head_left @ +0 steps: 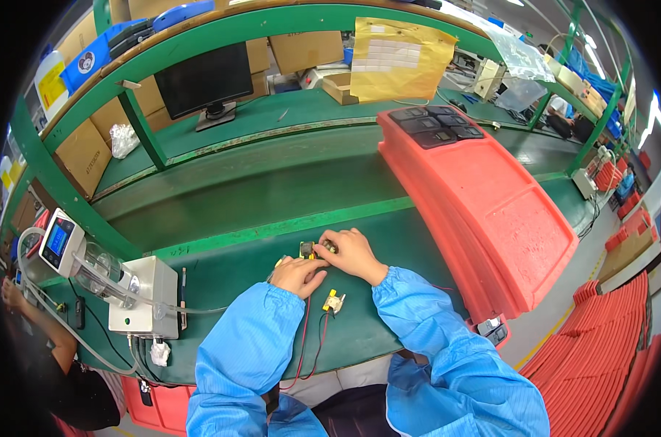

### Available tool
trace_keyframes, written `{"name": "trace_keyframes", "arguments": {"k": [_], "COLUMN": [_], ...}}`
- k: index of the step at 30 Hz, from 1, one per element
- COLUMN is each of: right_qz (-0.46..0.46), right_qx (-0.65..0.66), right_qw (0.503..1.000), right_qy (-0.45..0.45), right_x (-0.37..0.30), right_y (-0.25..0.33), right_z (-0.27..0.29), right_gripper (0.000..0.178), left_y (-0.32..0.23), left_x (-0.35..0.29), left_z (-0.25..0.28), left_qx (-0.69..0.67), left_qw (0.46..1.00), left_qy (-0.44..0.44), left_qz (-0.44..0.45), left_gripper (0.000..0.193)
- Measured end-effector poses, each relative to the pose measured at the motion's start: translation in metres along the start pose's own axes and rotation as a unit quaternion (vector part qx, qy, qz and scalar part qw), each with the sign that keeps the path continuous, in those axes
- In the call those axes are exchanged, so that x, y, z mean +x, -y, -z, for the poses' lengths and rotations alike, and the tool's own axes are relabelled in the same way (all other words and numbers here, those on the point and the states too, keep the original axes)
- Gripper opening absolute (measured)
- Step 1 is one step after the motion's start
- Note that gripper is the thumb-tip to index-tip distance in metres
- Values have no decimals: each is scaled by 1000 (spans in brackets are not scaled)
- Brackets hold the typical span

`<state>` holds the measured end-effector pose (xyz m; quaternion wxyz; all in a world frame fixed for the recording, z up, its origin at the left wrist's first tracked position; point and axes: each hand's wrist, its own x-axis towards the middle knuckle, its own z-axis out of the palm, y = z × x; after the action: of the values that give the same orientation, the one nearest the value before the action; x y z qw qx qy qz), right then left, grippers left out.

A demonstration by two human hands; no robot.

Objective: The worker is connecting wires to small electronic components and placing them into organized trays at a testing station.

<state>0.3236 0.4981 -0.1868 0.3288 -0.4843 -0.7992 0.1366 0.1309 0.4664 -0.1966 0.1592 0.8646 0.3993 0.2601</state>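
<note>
On the green bench [367, 324], your half-curled left hand [297, 276] and right hand [352, 255] apparently adjust a small part [306, 249]; whether they grip, I cannot tell. Next calls for steadiness.

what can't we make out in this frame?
All head view:
- Right hand: what its fingertips pinch, too small and partly covered by the fingers.
- Left hand: its fingertip contact with the small black-and-yellow part, hidden by the hands.
- Red wire: upper end, covered by the left hand.
- Stacked red trays: lower trays' contents, hidden by trays above.
- Co-worker: cut off by the dark fisheye rim.
</note>
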Motion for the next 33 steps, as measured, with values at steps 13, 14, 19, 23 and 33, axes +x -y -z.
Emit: {"name": "trace_keyframes", "arguments": {"k": [13,14,19,23,33], "right_qz": [16,24,14,2,-5], "right_qx": [-15,-8,-9,-18,-4], "right_qw": [1000,1000,1000,1000,1000], "right_qy": [-11,-6,-2,3,-4], "right_x": [-7,-10,-11,-8,-19], "right_y": [20,23,39,48,47], "right_z": [-23,-21,-23,-19,-6], "right_gripper": [27,27,25,25,26], "left_y": [13,9,4,4,-10], "left_x": [-29,-31,-41,-43,-41], "left_z": [5,7,22,30,26], "left_qx": [11,17,11,1,-16], "left_qw": [1000,1000,1000,1000,999], "left_qy": [-22,-25,3,-4,-40], "left_qz": [-11,-2,11,6,-27], "left_gripper": [18,18,19,19,16]}}
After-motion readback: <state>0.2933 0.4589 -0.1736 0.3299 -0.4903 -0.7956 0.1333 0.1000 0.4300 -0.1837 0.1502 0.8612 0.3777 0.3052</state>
